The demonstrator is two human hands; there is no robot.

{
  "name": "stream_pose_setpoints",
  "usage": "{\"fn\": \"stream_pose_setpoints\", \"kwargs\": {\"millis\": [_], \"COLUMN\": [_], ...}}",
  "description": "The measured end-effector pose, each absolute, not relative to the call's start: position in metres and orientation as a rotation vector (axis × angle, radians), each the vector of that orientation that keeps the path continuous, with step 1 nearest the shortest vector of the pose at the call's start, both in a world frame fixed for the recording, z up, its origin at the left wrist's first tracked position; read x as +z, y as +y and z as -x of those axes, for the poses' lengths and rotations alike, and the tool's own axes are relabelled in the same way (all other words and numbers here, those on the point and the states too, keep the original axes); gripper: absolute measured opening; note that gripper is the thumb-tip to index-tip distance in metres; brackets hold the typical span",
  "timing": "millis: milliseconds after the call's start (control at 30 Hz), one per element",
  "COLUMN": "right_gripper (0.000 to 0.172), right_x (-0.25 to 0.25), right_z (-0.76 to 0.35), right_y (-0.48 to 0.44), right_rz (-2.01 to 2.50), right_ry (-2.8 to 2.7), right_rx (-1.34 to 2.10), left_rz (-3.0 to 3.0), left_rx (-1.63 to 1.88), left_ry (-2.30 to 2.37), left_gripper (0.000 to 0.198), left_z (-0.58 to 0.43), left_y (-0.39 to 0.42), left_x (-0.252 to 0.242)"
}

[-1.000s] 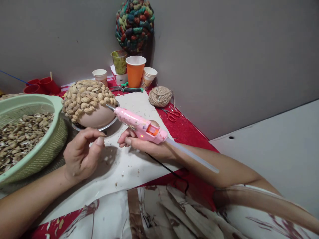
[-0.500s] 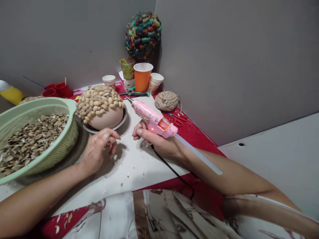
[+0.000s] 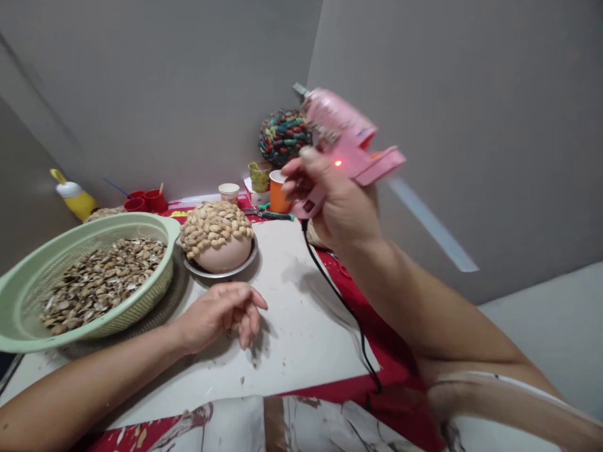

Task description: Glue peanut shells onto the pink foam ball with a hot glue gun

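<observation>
My right hand (image 3: 348, 201) is raised above the table, wrapped round the handle of a pink hot glue gun (image 3: 343, 125). A red light glows on its side, a long clear glue stick (image 3: 431, 223) sticks out of its back, and a black cord (image 3: 330, 285) hangs from the grip. My left hand (image 3: 226, 317) rests over the white board with its fingers loosely curled but apart, holding nothing. Just beyond it, a pale balloon-like ball (image 3: 223, 253) sits in a metal dish (image 3: 221, 274). Peanuts in their shells (image 3: 214, 223) cover the ball's upper part.
At left stands a green colander (image 3: 172, 242) of broken shells. Behind are red cups (image 3: 155, 201), a yellow bottle (image 3: 78, 199), a paper cup (image 3: 228, 193), an orange cup (image 3: 279, 194), pliers (image 3: 277, 216) and a multicoloured ball (image 3: 282, 138). Grey walls close off the back.
My right hand has lifted the glue gun up from above the board. My left hand stays low, its fingers a little more stretched. The view has shifted, showing more on the left.
</observation>
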State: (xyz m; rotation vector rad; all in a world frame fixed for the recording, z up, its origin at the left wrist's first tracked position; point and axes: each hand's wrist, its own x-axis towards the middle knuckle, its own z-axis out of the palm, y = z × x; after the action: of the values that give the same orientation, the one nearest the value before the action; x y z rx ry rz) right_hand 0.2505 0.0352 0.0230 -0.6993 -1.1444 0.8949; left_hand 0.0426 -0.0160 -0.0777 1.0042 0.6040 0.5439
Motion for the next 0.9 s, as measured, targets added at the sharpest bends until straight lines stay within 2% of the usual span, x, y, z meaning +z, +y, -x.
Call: {"fn": "stream_pose_setpoints", "kwargs": {"millis": [100,233,367,533,700,767,900], "right_gripper": [0.026,0.018,0.019,0.022,0.027,0.031,0.037], "right_x": [0.060,0.069,0.050,0.037,0.024,0.015,-0.003], "right_z": [-0.240,-0.237,-0.243,-0.256,-0.261,-0.259,-0.250], "right_y": [0.033,0.027,0.030,0.038,0.038,0.039,0.041], "right_rz": [0.453,0.207,0.286,0.508,0.701,0.787,0.865], "right_ry": [-0.996,-1.029,-1.143,-1.156,-1.268,-1.302,-1.394], "right_rx": [0.863,0.814,0.784,0.786,0.925,0.985,1.016], "left_rz": [-1.086,-1.125,-1.153,-1.267,-1.490,-1.541,-1.664], "left_rx": [0.521,0.486,0.496,0.600,0.847,0.941,0.808], "left_ry": [0.645,0.662,0.679,0.768,1.034,1.215,1.588], "left_gripper": [0.035,0.040,0.040,0.030,0.055,0.059,0.068], "left_z": [-0.043,-0.044,-0.039,-0.013,0.038,0.063,0.110], "left_y": [-0.020,-0.023,-0.027,-0.036,-0.014,0.003,0.033], "left_x": [-0.080,-0.080,-0.062,-0.009,0.027,0.029,0.021]}}
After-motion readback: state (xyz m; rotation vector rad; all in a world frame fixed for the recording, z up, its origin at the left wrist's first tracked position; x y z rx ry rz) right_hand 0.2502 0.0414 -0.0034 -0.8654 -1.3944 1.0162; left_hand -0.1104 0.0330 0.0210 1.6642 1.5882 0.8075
